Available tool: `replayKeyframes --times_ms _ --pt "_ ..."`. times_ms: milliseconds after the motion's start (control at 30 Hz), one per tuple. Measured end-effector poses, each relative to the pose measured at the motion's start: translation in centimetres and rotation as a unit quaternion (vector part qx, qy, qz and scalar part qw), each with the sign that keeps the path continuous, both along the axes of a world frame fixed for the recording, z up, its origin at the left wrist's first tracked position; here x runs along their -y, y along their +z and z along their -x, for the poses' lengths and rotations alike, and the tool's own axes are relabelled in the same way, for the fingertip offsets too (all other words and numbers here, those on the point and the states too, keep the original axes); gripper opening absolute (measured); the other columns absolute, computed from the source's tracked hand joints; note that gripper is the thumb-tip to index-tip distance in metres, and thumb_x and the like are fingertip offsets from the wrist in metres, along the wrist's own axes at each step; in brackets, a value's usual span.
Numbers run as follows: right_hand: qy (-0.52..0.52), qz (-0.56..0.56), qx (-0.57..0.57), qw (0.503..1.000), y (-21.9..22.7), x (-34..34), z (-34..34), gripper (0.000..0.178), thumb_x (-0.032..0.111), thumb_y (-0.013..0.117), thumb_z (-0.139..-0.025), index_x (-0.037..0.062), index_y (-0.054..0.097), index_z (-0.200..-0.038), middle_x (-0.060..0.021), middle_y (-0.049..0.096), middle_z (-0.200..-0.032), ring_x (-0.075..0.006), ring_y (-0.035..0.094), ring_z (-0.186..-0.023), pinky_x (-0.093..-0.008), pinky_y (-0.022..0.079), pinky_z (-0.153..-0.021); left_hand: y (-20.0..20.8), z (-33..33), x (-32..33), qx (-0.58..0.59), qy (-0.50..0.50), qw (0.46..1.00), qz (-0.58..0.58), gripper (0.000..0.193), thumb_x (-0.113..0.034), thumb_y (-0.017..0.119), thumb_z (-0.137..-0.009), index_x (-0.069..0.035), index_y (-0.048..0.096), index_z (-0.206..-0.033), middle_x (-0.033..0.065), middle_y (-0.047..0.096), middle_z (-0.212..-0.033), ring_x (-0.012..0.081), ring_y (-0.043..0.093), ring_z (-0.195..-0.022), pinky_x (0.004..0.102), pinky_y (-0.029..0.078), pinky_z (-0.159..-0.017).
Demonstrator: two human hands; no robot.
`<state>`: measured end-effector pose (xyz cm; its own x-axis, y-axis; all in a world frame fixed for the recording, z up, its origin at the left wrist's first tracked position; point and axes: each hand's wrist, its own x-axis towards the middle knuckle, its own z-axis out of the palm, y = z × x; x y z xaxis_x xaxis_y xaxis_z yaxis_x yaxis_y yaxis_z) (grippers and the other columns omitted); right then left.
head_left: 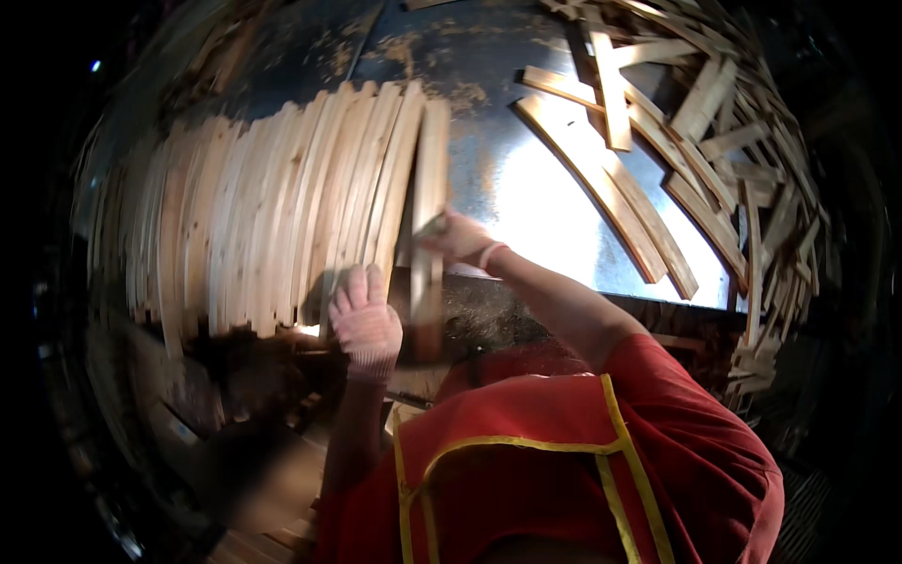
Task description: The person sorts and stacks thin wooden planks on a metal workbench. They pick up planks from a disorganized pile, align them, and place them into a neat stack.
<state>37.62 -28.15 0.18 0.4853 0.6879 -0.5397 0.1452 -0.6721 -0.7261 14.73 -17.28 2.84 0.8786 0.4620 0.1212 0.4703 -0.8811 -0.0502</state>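
Note:
A long row of pale wooden slats (272, 207) stands packed side by side at the left of the metal table. My left hand (366, 320), in a light knit glove, rests against the near ends of the slats at the row's right end, its fingers stretched out. My right hand (460, 238) grips one wooden slat (432, 155) around its middle. That slat lies just right of the row, with a narrow dark gap between, and its near end sticks out past the table edge. Motion blurs it and the right fingers slightly.
Loose wooden strips (592, 188) lie slanted on the shiny metal table (526, 197) to the right. Beyond them, a tangled heap of wood pieces (733, 141) fills the right side. Sawdust (404, 52) is scattered at the back. Below the near edge it is dark.

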Motion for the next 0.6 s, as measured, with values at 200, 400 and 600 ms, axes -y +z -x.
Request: replayKeyframes --times_ms 200,400,600 --pt "0.001 -0.133 0.063 0.989 1.7 4.4 -3.2 0.097 0.04 0.088 -0.081 -0.003 0.041 -0.154 -0.0285 0.062 -0.139 -0.037 0.069 -0.12 -0.0445 0.054 -0.105 2.8 -2.8 5.7 -0.003 -0.051 0.991 0.121 0.077 -0.038 0.071 -0.088 -0.015 0.048 -0.158 0.0113 0.042 -0.162 0.0415 0.042 -0.143 0.0575 0.033 -0.119" --pt "-0.078 0.16 0.477 0.861 1.8 30.2 -11.6 0.112 0.039 0.094 -0.063 0.0106 0.04 -0.157 -0.0221 0.062 -0.127 -0.0434 0.063 -0.117 -0.0504 0.053 -0.101 -0.3 -6.2 11.2 -0.003 -0.147 0.973 0.179 0.079 -0.031 0.077 -0.08 -0.011 0.052 -0.152 0.0113 0.043 -0.157 0.0358 0.042 -0.144 0.0546 0.034 -0.117" --pt "-0.161 0.011 0.051 0.986 2.3 32.4 -14.7 0.101 0.038 0.083 -0.083 0.0053 0.032 -0.163 -0.0229 0.066 -0.132 -0.0343 0.068 -0.114 -0.0431 0.056 -0.099 -4.1 -14.0 17.9 0.05 -0.145 0.896 0.416 0.083 -0.035 0.082 -0.086 -0.001 0.046 -0.153 0.0222 0.053 -0.149 0.0371 0.055 -0.134 0.0436 0.045 -0.115"
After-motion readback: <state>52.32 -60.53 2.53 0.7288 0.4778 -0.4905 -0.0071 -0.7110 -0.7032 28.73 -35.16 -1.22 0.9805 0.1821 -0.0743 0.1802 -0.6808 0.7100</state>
